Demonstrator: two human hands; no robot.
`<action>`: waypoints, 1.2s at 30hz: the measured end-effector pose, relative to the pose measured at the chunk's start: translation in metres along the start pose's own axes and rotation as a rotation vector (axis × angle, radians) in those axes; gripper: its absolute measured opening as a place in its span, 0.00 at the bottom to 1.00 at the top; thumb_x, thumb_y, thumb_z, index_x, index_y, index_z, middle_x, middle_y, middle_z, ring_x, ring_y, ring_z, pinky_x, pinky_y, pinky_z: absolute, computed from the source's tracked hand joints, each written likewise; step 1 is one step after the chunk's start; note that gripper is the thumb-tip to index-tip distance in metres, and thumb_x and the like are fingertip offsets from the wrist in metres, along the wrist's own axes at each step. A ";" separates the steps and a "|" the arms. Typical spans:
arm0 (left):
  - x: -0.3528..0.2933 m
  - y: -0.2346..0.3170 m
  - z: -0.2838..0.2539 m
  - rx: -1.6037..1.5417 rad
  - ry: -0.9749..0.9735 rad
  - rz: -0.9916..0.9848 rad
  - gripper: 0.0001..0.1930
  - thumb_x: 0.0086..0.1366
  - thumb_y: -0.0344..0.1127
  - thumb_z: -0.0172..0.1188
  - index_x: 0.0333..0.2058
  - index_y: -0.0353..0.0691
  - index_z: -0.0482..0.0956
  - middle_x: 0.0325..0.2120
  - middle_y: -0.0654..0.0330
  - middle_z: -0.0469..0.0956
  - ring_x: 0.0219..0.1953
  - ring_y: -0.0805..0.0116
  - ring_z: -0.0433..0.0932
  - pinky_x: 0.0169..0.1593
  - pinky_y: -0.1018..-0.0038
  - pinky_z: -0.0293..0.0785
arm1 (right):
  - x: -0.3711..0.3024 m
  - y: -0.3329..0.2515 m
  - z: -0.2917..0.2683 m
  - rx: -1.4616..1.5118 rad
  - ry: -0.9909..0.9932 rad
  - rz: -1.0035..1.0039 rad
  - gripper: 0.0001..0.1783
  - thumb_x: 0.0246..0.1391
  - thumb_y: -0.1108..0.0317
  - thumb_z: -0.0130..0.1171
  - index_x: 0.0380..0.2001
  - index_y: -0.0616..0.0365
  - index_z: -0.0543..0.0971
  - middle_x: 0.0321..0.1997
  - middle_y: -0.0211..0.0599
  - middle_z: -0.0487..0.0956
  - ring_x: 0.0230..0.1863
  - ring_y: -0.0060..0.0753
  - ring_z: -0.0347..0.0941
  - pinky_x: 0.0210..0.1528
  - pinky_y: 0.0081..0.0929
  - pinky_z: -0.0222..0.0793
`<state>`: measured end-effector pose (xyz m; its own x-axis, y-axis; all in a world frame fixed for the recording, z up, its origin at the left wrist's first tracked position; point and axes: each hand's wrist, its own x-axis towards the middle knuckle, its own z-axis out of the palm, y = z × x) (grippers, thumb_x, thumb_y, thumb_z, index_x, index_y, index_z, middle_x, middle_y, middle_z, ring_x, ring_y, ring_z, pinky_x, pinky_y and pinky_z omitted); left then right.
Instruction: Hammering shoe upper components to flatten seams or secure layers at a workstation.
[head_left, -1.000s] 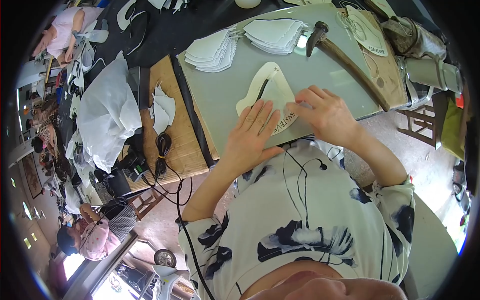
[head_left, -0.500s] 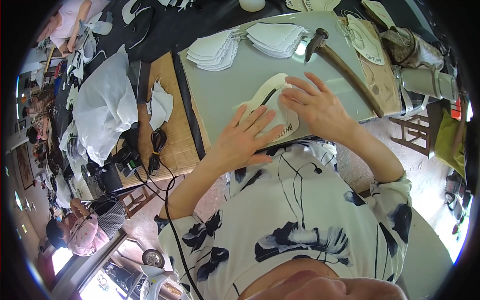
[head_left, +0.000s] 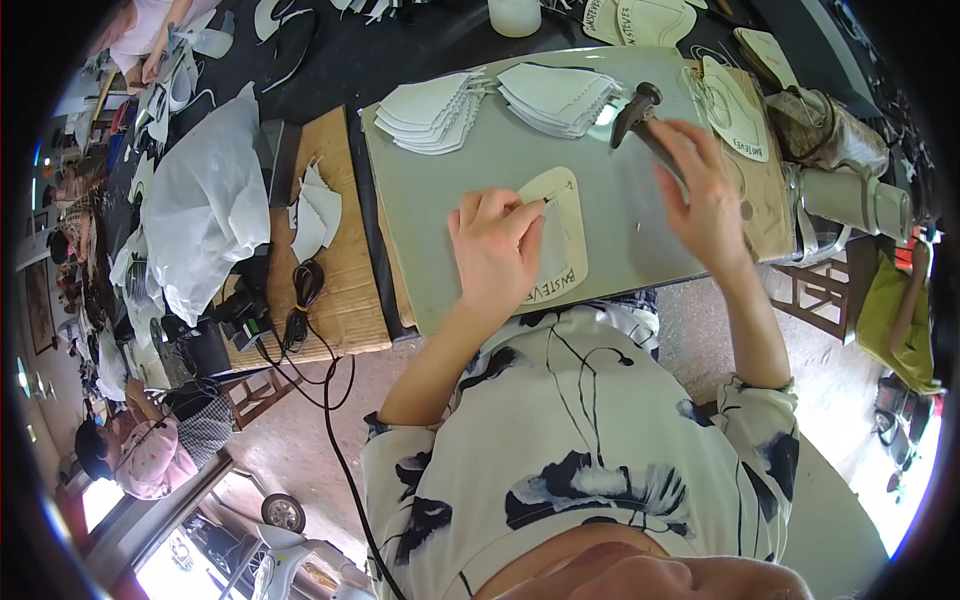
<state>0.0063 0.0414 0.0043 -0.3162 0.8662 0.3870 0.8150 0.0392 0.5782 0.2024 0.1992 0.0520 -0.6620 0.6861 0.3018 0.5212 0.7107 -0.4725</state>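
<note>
My left hand [head_left: 497, 245] is closed, with thumb and forefinger together over a cream shoe-pattern piece [head_left: 570, 235] that carries dark handwriting. A tiny dark tip shows at the fingertips; the rest of what they pinch is hidden. A white inner area of the pattern lies partly beneath that hand. To the right, my right hand [head_left: 705, 190] has its fingers over the wooden handle of a hammer [head_left: 634, 112], the thumb on the near side. The hammer's dark metal head rests on the grey work board [head_left: 620, 235]; most of its handle is covered by the hand.
Two stacks of white cut pieces [head_left: 430, 112] [head_left: 560, 98] lie at the board's far edge. More patterns [head_left: 735, 110] sit at right. On the left are loose white pieces [head_left: 316, 215], a white plastic bag [head_left: 210, 205] and a coiled black cable [head_left: 303, 290]. Other people are at the left.
My right hand has left the pattern and moved right to the hammer handle. My left hand has gone from spread fingers to a pinch. The black strip seen on the pattern is now mostly hidden.
</note>
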 end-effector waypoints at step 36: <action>-0.007 0.009 0.007 -0.083 0.094 -0.177 0.12 0.50 0.26 0.66 0.36 0.40 0.83 0.34 0.64 0.75 0.42 0.62 0.72 0.48 0.62 0.60 | 0.016 -0.032 0.010 -0.286 -0.655 -0.144 0.15 0.60 0.60 0.58 0.32 0.60 0.68 0.24 0.42 0.75 0.22 0.48 0.75 0.22 0.40 0.68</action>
<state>0.0193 0.0391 0.0019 -0.4980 0.7990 0.3370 0.7011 0.1422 0.6987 0.1697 0.1861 0.0641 -0.8743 0.4128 -0.2553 0.4660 0.8611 -0.2033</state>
